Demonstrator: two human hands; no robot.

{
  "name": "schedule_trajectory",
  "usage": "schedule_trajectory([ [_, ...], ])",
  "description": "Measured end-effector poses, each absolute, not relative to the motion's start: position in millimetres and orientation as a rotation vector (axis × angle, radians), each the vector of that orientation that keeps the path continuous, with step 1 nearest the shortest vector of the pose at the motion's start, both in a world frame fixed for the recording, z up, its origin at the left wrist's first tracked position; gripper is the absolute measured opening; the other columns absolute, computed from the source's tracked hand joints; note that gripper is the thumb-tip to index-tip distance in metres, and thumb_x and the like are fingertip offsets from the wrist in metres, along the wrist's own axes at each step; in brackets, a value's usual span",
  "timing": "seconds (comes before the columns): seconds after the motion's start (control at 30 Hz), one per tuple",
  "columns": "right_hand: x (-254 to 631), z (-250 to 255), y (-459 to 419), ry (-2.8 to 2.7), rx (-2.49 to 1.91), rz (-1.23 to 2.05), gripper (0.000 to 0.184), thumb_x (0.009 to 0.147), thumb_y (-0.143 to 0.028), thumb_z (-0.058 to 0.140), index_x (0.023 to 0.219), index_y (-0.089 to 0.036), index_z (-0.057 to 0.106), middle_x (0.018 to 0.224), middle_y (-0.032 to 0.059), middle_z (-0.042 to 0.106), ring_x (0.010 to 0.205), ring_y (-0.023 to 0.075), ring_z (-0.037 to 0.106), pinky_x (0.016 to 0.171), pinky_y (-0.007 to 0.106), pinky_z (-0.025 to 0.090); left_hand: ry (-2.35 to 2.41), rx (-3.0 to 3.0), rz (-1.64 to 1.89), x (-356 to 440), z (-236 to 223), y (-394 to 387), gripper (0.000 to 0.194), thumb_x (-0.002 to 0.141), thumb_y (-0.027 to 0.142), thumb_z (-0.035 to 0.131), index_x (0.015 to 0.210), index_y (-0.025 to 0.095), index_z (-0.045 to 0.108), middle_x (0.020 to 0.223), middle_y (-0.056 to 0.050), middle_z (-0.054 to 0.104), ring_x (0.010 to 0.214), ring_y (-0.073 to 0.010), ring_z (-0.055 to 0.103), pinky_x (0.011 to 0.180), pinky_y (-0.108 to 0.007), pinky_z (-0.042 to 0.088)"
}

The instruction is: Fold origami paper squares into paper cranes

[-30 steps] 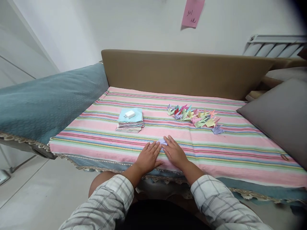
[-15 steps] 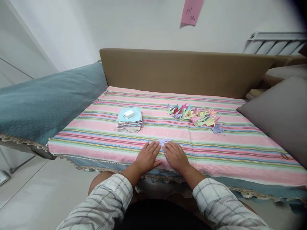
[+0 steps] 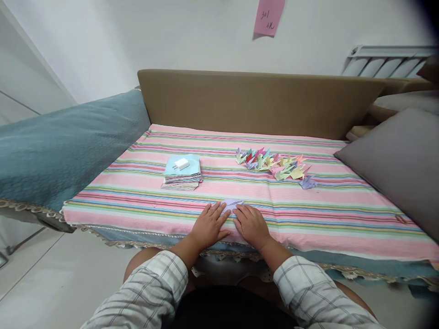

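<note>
A small piece of folded lavender paper (image 3: 232, 204) lies on the striped cloth (image 3: 137, 218) near its front edge, with a dark line or slit running across it. My left hand (image 3: 210, 225) rests flat over the paper's left side, fingers stretched out. On the right side, my right hand (image 3: 252, 225) presses down with its fingers laid flat too. Both hands cover part of the paper, so its full outline is hidden. Beyond them to the right sits a cluster of folded paper cranes (image 3: 262, 162) in many colours, with a lavender crane (image 3: 307, 183) nearest.
A stack of square paper (image 3: 181, 176) stands beyond my left hand, topped by a white charger plug (image 3: 181, 164). Grey cushions (image 3: 398, 151) lie at the right. A brown backrest (image 3: 254, 103) runs along the back, and a blue-covered armrest (image 3: 75, 141) bounds the left.
The whole view has shifted slightly, so things appear a little further left. My fingers have drawn apart slightly, showing more of the lavender paper. Both hands stay flat on it.
</note>
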State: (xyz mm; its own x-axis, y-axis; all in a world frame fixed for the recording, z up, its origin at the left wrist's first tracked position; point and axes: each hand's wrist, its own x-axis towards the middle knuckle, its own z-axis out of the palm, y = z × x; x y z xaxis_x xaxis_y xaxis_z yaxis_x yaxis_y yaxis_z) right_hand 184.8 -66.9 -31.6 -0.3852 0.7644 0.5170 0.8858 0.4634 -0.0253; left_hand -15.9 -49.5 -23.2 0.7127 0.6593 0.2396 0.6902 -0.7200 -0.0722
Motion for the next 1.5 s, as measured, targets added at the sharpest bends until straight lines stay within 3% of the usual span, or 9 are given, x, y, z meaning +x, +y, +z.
schedule_trajectory([
  [0.37,185.8,-34.1,-67.6,-2.223,-1.402,-0.373,0.034,0.090,-0.034,0.045,0.117,-0.017,0.059,0.129,0.0098,0.056,0.112,0.0261,0.048,0.091,0.040,0.034,-1.095,-2.753,-0.297,-15.2,-22.6,-49.7,0.065,0.085,0.060,0.040,0.139,0.023,0.036,0.149,-0.010,0.031,0.137,-0.0281,0.024,0.110,-0.047,0.020],
  [0.6,184.3,-35.4,-68.5,-2.195,-1.428,-0.384,0.040,0.090,-0.034,0.045,0.121,-0.011,0.056,0.123,0.0135,0.059,0.109,0.0263,0.050,0.092,0.039,0.035,-1.096,-2.747,-0.304,-15.9,-22.3,-50.6,0.067,0.084,0.059,0.043,0.140,0.022,0.035,0.149,-0.010,0.031,0.137,-0.0280,0.024,0.110,-0.047,0.020],
  [0.97,183.5,-31.1,-70.6,-2.135,-1.508,-0.366,0.036,0.087,-0.036,0.048,0.115,-0.015,0.059,0.116,0.0127,0.062,0.100,0.0269,0.051,0.085,0.040,0.035,-1.106,-2.763,-0.326,-15.0,-20.9,-50.5,0.066,0.083,0.057,0.046,0.139,0.024,0.036,0.148,-0.011,0.032,0.137,-0.0282,0.026,0.110,-0.047,0.021],
  [1.17,192.2,-29.7,-67.0,-2.059,-1.640,-0.331,0.045,0.084,-0.048,0.051,0.114,-0.015,0.058,0.116,0.0144,0.061,0.100,0.0298,0.050,0.082,0.041,0.037,-1.116,-2.769,-0.337,-14.2,-18.2,-50.7,0.063,0.083,0.058,0.046,0.138,0.028,0.038,0.147,-0.010,0.034,0.135,-0.0284,0.028,0.109,-0.048,0.023],
  [1.5,179.6,-30.3,-71.7,-2.304,-1.210,-0.289,0.041,0.090,-0.039,0.044,0.123,-0.016,0.054,0.123,0.0113,0.058,0.118,0.0249,0.045,0.100,0.041,0.029,-1.137,-2.773,-0.348,-14.0,-20.8,-50.3,0.060,0.084,0.054,0.048,0.137,0.027,0.039,0.146,-0.010,0.035,0.135,-0.0282,0.028,0.109,-0.048,0.023],
])
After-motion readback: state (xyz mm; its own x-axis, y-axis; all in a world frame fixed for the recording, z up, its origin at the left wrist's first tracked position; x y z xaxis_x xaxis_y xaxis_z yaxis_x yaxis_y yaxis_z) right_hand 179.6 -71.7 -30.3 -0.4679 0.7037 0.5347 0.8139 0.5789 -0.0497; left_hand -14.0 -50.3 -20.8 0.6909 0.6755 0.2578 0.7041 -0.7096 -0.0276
